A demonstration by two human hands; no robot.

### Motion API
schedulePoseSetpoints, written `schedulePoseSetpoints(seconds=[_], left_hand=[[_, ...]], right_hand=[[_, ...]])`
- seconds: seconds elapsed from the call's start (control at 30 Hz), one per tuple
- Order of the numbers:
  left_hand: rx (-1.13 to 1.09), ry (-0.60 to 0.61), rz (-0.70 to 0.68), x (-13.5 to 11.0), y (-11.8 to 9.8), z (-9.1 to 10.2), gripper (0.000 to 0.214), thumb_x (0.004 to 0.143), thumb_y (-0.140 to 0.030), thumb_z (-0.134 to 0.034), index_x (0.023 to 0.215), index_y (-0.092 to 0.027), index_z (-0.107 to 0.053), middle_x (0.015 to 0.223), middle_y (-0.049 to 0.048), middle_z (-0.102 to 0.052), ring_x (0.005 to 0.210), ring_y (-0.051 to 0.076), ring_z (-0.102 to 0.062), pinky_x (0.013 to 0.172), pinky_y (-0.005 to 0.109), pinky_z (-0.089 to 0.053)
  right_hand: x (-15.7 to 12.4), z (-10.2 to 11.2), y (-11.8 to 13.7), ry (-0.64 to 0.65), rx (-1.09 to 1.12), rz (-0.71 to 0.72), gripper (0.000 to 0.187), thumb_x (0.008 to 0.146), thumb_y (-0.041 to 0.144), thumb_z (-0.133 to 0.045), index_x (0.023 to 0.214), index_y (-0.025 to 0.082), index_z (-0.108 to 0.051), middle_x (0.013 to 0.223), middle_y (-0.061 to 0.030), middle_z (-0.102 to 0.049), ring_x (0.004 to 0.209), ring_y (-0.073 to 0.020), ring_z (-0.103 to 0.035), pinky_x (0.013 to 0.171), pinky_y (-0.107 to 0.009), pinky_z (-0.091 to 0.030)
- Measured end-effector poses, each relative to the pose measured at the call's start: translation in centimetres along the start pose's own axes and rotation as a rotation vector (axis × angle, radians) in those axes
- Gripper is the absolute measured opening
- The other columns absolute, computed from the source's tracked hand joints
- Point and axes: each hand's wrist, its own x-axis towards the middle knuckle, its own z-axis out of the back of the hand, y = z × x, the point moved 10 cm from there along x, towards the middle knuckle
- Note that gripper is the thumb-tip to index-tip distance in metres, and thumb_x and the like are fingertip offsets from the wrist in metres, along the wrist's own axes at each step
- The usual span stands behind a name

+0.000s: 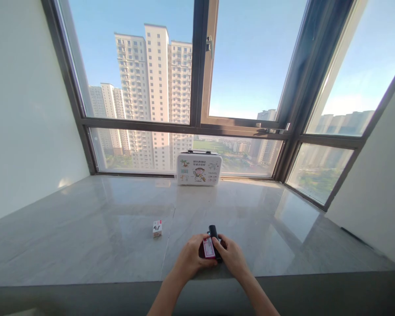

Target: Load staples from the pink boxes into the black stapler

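Note:
Both my hands meet over the front part of a grey marble windowsill [102, 228]. My left hand [191, 256] is curled around a small pink and white box [209, 248]. My right hand [232, 254] grips the same box together with a small black device [213, 231] that sticks up behind it. The fingers of both hands are closed. A small white carton with a red base [157, 228] stands on the sill to the left of my hands, apart from them.
A white case with cartoon pictures and a handle [199, 168] stands against the window at the back of the sill. White walls close in on both sides. The sill's front edge [85, 285] runs just below my hands.

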Motion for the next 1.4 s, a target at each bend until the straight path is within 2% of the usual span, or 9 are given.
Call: schedulePoseSetpoints(seconds=[0.13, 0.23, 0.33, 0.43, 0.53, 0.83, 1.1, 1.23, 1.4], left_hand=[[0.023, -0.057, -0.061, -0.2, -0.7, 2.1, 0.077, 0.072, -0.055, -0.078, 0.139, -0.030, -0.050, 0.131, 0.0062, -0.060, 0.120, 0.026, -0.056, 0.103, 0.037, -0.046], [0.134, -0.411, 0.072, -1.2, 2.8, 9.3, 0.043, 0.095, -0.056, -0.048, 0.122, -0.024, -0.058, 0.116, 0.0078, -0.064, 0.106, 0.024, -0.060, 0.095, 0.037, -0.047], [0.343, -0.719, 0.366, -3.8, 8.7, 17.1, 0.045, 0.095, -0.060, -0.041, 0.105, -0.020, -0.059, 0.098, 0.0081, -0.065, 0.093, 0.025, -0.061, 0.083, 0.036, -0.047], [0.454, -0.524, 0.601, -3.7, 13.5, 18.9, 0.048, 0.095, -0.063, -0.036, 0.090, -0.022, -0.061, 0.083, 0.0062, -0.067, 0.077, 0.025, -0.063, 0.067, 0.032, -0.041], [0.578, -0.282, 0.582, -1.9, 13.6, 16.5, 0.053, 0.096, -0.062, -0.032, 0.080, -0.022, -0.063, 0.077, 0.0078, -0.068, 0.075, 0.025, -0.064, 0.066, 0.031, -0.036], [0.470, 0.030, 0.359, 3.0, 6.8, 3.9, 0.064, 0.098, -0.065, -0.026, 0.085, -0.024, -0.074, 0.091, 0.0103, -0.075, 0.085, 0.024, -0.068, 0.070, 0.030, -0.039], [0.352, 0.365, 0.276, 5.0, 6.4, 0.7, 0.069, 0.098, -0.065, -0.024, 0.072, -0.025, -0.074, 0.067, 0.0032, -0.072, 0.071, 0.019, -0.069, 0.066, 0.027, -0.045], [0.387, 0.392, 0.268, 6.4, 5.6, -1.9, 0.072, 0.099, -0.064, -0.021, 0.069, -0.023, -0.072, 0.070, 0.0069, -0.072, 0.076, 0.021, -0.069, 0.074, 0.030, -0.048], [0.429, 0.391, 0.247, 10.5, 1.9, -8.7, 0.068, 0.101, -0.057, -0.022, 0.087, -0.018, -0.075, 0.089, 0.0154, -0.074, 0.097, 0.028, -0.068, 0.086, 0.038, -0.049]], right_hand=[[-0.3, 0.8, -1.2, -0.010, 0.120, -0.055, 0.069, 0.096, 0.071, -0.038, 0.135, 0.017, -0.059, 0.072, -0.0007, -0.061, 0.072, -0.0216, -0.059, 0.065, -0.029, -0.040], [-1.4, 0.9, -1.8, 0.028, 0.160, -0.081, 0.077, 0.093, 0.070, -0.046, 0.145, 0.014, -0.049, 0.075, 0.0000, -0.059, 0.073, -0.0205, -0.058, 0.066, -0.029, -0.040], [-2.9, 0.6, -1.1, 0.105, 0.100, -0.056, 0.095, 0.082, 0.066, -0.068, 0.154, 0.013, -0.036, 0.081, -0.0001, -0.061, 0.073, -0.0196, -0.058, 0.063, -0.027, -0.040], [-3.6, 0.4, 0.5, 0.161, -0.027, -0.035, 0.107, 0.072, 0.061, -0.079, 0.154, 0.012, -0.033, 0.082, -0.0012, -0.063, 0.073, -0.0215, -0.060, 0.062, -0.027, -0.039], [-3.4, 0.4, 2.5, 0.183, -0.092, 0.012, 0.091, 0.067, 0.055, -0.084, 0.143, 0.019, -0.049, 0.089, -0.0031, -0.068, 0.080, -0.0251, -0.063, 0.065, -0.028, -0.039], [-1.7, -0.6, 4.1, 0.237, -0.165, 0.087, 0.057, 0.067, 0.041, -0.083, 0.119, 0.027, -0.064, 0.089, 0.0002, -0.073, 0.081, -0.0269, -0.067, 0.065, -0.028, -0.037], [-0.8, -0.3, 4.4, 0.297, -0.092, 0.150, 0.045, 0.066, 0.044, -0.084, 0.104, 0.023, -0.071, 0.082, 0.0012, -0.071, 0.075, -0.0246, -0.064, 0.062, -0.026, -0.034], [-0.5, 1.4, 2.6, 0.310, -0.075, 0.128, 0.044, 0.067, 0.044, -0.082, 0.102, 0.021, -0.072, 0.083, -0.0001, -0.072, 0.077, -0.0256, -0.063, 0.063, -0.026, -0.035], [-0.4, 6.6, -3.4, 0.290, -0.083, 0.034, 0.039, 0.069, 0.045, -0.078, 0.096, 0.018, -0.072, 0.083, -0.0002, -0.071, 0.079, -0.0250, -0.061, 0.066, -0.026, -0.039]])
